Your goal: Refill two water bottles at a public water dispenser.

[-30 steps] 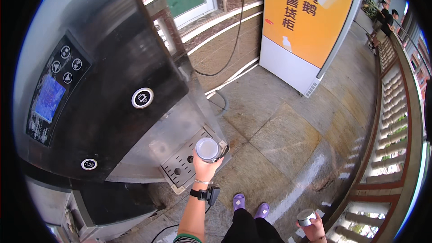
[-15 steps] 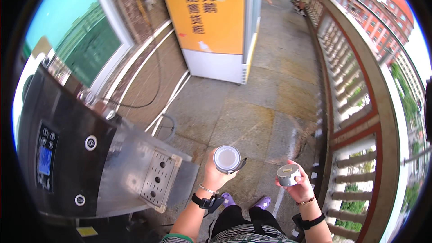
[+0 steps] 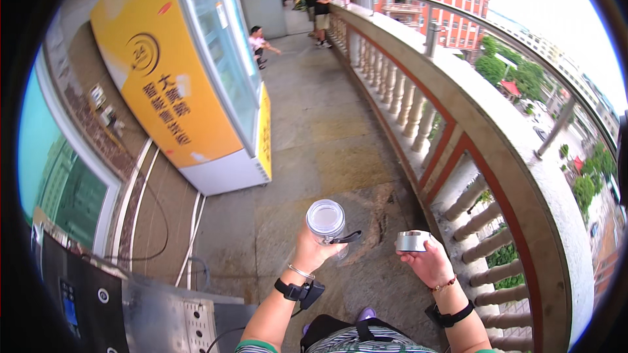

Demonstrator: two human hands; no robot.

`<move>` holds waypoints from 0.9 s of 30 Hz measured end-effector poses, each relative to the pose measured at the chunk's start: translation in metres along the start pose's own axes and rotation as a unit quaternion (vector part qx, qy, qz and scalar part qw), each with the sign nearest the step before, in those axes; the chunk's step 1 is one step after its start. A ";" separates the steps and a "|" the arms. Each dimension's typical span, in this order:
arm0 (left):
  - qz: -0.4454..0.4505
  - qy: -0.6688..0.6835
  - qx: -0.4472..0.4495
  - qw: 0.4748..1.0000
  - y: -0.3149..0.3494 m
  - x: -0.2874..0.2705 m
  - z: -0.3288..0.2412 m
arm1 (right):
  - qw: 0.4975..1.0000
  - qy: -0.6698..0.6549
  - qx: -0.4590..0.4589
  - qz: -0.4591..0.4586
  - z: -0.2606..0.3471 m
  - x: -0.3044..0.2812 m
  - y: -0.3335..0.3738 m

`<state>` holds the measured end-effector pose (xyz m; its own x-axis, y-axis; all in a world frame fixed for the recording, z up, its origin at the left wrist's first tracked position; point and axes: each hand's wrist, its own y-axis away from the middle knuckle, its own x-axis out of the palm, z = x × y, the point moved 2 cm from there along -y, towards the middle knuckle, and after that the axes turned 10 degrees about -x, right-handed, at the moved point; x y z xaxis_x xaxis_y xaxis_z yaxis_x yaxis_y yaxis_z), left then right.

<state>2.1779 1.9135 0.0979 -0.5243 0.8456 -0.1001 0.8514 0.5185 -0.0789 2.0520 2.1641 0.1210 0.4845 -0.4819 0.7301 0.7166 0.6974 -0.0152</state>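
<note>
My left hand (image 3: pixel 310 250) is wrapped round a clear bottle (image 3: pixel 326 218) held upright in front of me. Its round mouth is uncapped and faces up, and a black carrying strap (image 3: pixel 347 237) sticks out on its right side. To the right and apart from it, my right hand (image 3: pixel 429 265) grips a short silver bottle lid (image 3: pixel 413 242) between thumb and fingers. The lid is tilted so that its shiny side wall shows.
A dark and steel water dispenser (image 3: pixel 150 314) with a perforated drip tray stands at the lower left. Beyond it is a yellow glass-doored cabinet (image 3: pixel 163 85). A stone balustrade (image 3: pixel 484 117) runs along the right. Several people, one a person in black (image 3: pixel 321 3), are down the walkway.
My view has swung rightward and up, so the dispenser slides lower left and more of the walkway shows. The lid has tipped from showing its flat face to its side wall.
</note>
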 end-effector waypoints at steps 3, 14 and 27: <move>0.042 0.025 0.005 0.999 -0.030 0.047 -0.016 | 0.999 -0.012 -0.046 -0.001 0.041 -0.013 -0.010; 0.086 -0.162 0.155 0.971 -0.111 0.134 -0.058 | 0.989 0.011 -0.139 -0.057 0.112 -0.062 -0.050; 0.187 -0.114 0.212 0.952 -0.241 0.160 -0.012 | 0.969 0.033 -0.166 -0.183 0.108 -0.100 -0.121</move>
<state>1.8889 1.9258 0.1132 -0.2160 0.8863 -0.4097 0.9221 0.0473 -0.3840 1.8626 2.1858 0.1234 0.1915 -0.7056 0.6823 0.9626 0.2706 0.0097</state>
